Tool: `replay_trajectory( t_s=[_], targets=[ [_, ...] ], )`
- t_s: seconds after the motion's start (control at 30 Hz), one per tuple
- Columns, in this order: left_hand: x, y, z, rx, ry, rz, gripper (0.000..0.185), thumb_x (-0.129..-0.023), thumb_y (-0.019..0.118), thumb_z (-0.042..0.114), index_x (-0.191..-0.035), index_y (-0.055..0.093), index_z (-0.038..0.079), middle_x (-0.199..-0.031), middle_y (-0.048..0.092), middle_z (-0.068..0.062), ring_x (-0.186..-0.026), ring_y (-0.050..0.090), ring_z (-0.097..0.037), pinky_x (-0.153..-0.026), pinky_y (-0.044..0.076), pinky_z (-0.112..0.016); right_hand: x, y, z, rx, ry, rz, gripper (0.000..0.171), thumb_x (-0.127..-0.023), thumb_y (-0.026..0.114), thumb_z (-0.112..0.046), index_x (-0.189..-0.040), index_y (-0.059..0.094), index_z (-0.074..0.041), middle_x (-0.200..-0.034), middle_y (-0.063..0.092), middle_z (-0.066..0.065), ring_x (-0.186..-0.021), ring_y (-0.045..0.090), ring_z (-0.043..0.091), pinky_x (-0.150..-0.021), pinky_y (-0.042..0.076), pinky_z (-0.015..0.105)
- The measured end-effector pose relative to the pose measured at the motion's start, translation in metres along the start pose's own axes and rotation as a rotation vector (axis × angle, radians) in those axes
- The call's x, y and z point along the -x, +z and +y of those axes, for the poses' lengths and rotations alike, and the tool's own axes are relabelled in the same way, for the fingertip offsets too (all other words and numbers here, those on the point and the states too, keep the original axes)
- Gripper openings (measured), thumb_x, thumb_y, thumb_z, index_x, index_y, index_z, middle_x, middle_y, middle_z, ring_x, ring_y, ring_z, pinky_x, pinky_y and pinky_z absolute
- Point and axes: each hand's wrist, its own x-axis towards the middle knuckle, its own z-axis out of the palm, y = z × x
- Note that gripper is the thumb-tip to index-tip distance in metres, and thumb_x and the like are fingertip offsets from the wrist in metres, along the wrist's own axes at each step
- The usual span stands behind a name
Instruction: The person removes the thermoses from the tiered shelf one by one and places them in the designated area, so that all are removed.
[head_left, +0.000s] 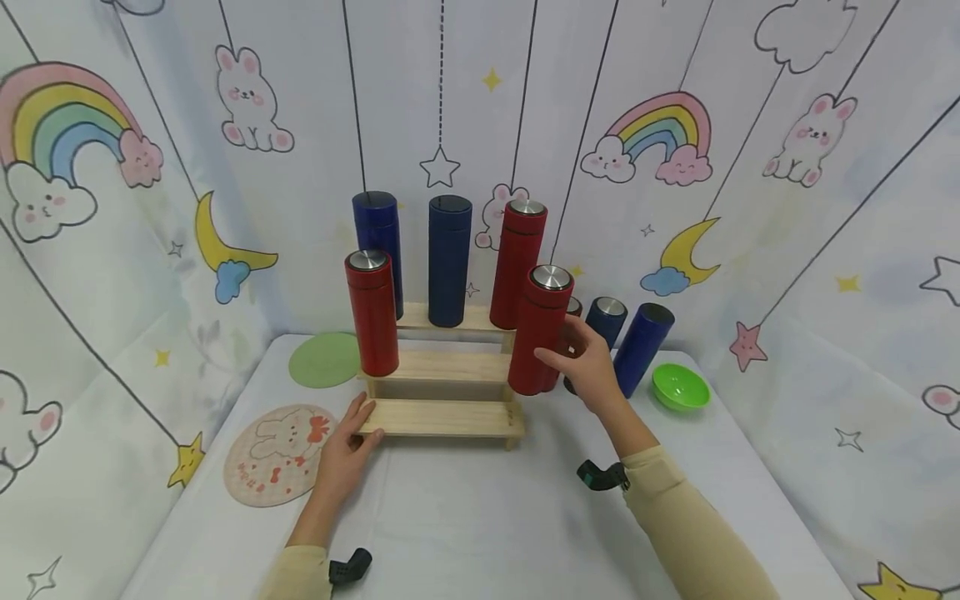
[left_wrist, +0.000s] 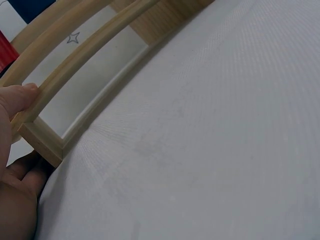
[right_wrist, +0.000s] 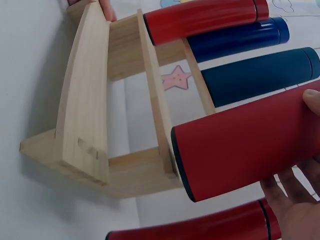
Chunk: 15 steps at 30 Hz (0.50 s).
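Observation:
A wooden three-step rack (head_left: pixel 442 417) stands mid-table. My left hand (head_left: pixel 358 432) grips the left end of its bottom step, thumb on top; the left wrist view shows that corner (left_wrist: pixel 47 145) against my palm. My right hand (head_left: pixel 583 360) holds a red bottle with a silver lid (head_left: pixel 538 329) upright at the right end of the middle step (right_wrist: pixel 155 100); whether its base (right_wrist: pixel 182 165) rests on the wood I cannot tell. Another red bottle (head_left: pixel 372 312) stands on the middle step at the left. On the top step are two blue bottles (head_left: pixel 449 258) and a red one (head_left: pixel 517 262).
Behind my right hand stand a partly hidden red bottle (head_left: pixel 573 307) and two blue bottles (head_left: pixel 606 319), one of which (head_left: pixel 642 337) leans. A green bowl (head_left: pixel 680 387) sits to the right. A green round mat (head_left: pixel 326 359) and a bunny coaster (head_left: pixel 277 454) lie to the left.

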Motion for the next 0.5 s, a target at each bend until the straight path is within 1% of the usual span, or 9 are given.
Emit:
replay_trajectory(
  t_s=[0.2, 0.33, 0.5],
  targets=[
    [-0.003, 0.001, -0.002, 0.002, -0.017, -0.019, 0.058, -0.106, 0.071, 0.008, -0.160, 0.050, -0.002, -0.176, 0.028, -0.015, -0.160, 0.026, -0.039, -0.107, 0.030, -0.004, 0.004, -0.012, 0.007, -0.007, 0.016, 0.008, 0.064, -0.097, 0.086, -0.020, -0.154, 0.058, -0.012, -0.142, 0.068, 0.009, -0.129, 0.064, 0.028, -0.105, 0.055, 0.029],
    [-0.003, 0.001, -0.002, 0.002, -0.020, -0.015, 0.058, -0.106, 0.071, 0.007, -0.160, 0.050, -0.002, -0.176, 0.028, -0.014, -0.160, 0.027, -0.038, -0.107, 0.031, -0.004, 0.007, -0.019, 0.010, -0.003, 0.020, 0.005, 0.063, -0.098, 0.084, -0.021, -0.154, 0.057, -0.012, -0.144, 0.067, 0.009, -0.133, 0.063, 0.028, -0.106, 0.054, 0.028],
    [-0.001, 0.000, -0.001, -0.001, 0.000, -0.003, 0.057, -0.105, 0.072, 0.006, -0.158, 0.051, -0.004, -0.175, 0.031, -0.018, -0.158, 0.029, -0.043, -0.107, 0.031, -0.004, 0.011, -0.026, 0.014, 0.013, 0.029, 0.013, 0.063, -0.098, 0.085, -0.022, -0.153, 0.058, -0.012, -0.143, 0.067, 0.009, -0.132, 0.063, 0.028, -0.107, 0.054, 0.028]
  ],
)
